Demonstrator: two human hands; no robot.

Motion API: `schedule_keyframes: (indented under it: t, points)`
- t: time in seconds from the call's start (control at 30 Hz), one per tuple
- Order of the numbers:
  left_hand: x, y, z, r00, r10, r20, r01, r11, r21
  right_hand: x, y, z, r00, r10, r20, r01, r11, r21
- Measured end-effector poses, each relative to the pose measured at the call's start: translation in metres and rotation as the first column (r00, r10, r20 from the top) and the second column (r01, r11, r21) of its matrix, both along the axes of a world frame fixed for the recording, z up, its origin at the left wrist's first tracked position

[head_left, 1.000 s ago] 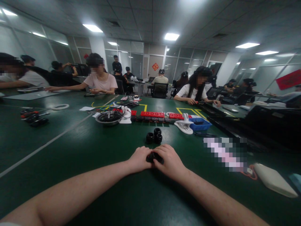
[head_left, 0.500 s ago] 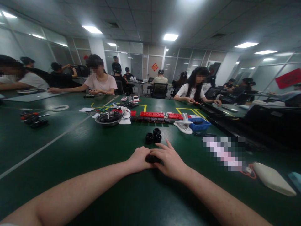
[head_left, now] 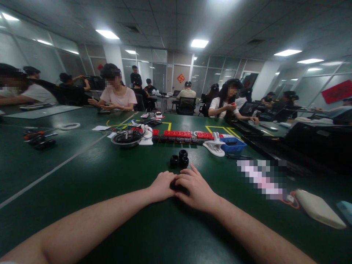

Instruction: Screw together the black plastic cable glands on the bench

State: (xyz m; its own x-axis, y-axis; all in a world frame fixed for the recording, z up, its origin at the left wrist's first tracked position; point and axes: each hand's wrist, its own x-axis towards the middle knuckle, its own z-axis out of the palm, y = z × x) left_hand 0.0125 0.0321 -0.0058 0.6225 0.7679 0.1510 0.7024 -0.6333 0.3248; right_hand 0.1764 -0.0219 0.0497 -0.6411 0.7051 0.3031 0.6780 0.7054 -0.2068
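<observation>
My left hand [head_left: 162, 186] and my right hand [head_left: 196, 189] meet low over the green table [head_left: 132, 227]. Between them is a dark piece [head_left: 182, 189], mostly covered by my fingers; its kind cannot be made out. The left fingers are closed at its left side. My right hand is curled over it from the right, its fingertips against the left hand. Just beyond my fingers, three glossy black round parts [head_left: 183, 154] with hollow-looking tops stand grouped together on the table.
A row of red blocks [head_left: 177, 133] crosses the table ahead, between a metal bowl [head_left: 126, 143] with black parts and a blue tray [head_left: 233, 146]. A white clamp-like stand [head_left: 215, 147] is beside the tray. Black-and-orange tools [head_left: 41, 138] lie left; a cream case [head_left: 319, 209] right. People sit opposite.
My right hand has closed in leftward over the dark piece, its fingers less spread, so less of the piece shows. Across the table, a person has raised a hand holding something red.
</observation>
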Motion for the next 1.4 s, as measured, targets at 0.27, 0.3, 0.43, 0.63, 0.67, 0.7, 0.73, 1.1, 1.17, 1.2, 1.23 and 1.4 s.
schedule_keyframes:
  t: [0.27,0.3,0.43,0.63,0.67,0.7,0.73,1.1,1.17,1.2,1.23,1.4]
  points:
    - [0.0,0.0,-0.002,1.0,0.01,0.0,-0.01,1.0,-0.021,0.002,-0.003,0.003,0.994,0.095,-0.048,-0.095,0.995,0.012]
    - [-0.001,0.0,-0.001,1.0,0.007,0.008,-0.006,1.0,-0.022,0.002,-0.003,0.002,0.994,0.095,-0.06,-0.095,0.995,0.009]
    - [-0.003,-0.001,0.001,0.999,-0.004,0.035,0.005,1.0,-0.029,0.003,-0.002,-0.002,0.988,0.04,-0.148,-0.043,0.999,-0.015]
    - [-0.002,-0.003,0.006,1.0,0.008,0.015,-0.007,0.999,-0.036,0.004,0.005,-0.004,0.922,-0.293,-0.253,0.31,0.95,0.032]
    - [-0.002,-0.003,0.006,1.0,0.005,0.009,-0.004,0.999,-0.033,0.003,0.006,-0.004,0.916,-0.328,-0.23,0.342,0.939,0.022]
    - [-0.002,-0.003,0.007,1.0,-0.001,0.006,0.001,1.0,-0.029,0.003,0.006,-0.003,0.917,-0.348,-0.196,0.358,0.934,0.013]
    - [-0.002,-0.003,0.007,1.0,-0.007,0.004,0.007,1.0,-0.025,0.002,0.006,-0.003,0.921,-0.356,-0.159,0.362,0.932,0.009]
    - [0.001,-0.006,0.01,1.0,-0.001,-0.009,0.001,1.0,0.005,-0.002,0.005,-0.005,0.947,-0.316,-0.063,0.32,0.946,0.056]
    - [0.001,-0.007,0.009,1.0,-0.001,-0.009,0.002,1.0,0.009,-0.002,0.004,-0.004,0.963,-0.26,-0.066,0.264,0.964,0.044]
    - [0.001,-0.006,0.009,1.0,-0.002,-0.01,0.002,1.0,0.008,-0.002,0.004,-0.003,0.97,-0.232,-0.068,0.235,0.971,0.038]
    - [0.001,-0.006,0.008,1.0,-0.002,-0.01,0.002,1.0,0.008,-0.002,0.003,-0.003,0.976,-0.206,-0.071,0.209,0.977,0.033]
    - [0.0,-0.002,0.005,1.0,-0.011,0.003,0.011,1.0,-0.005,-0.003,-0.002,-0.001,0.991,-0.107,-0.086,0.108,0.994,0.01]
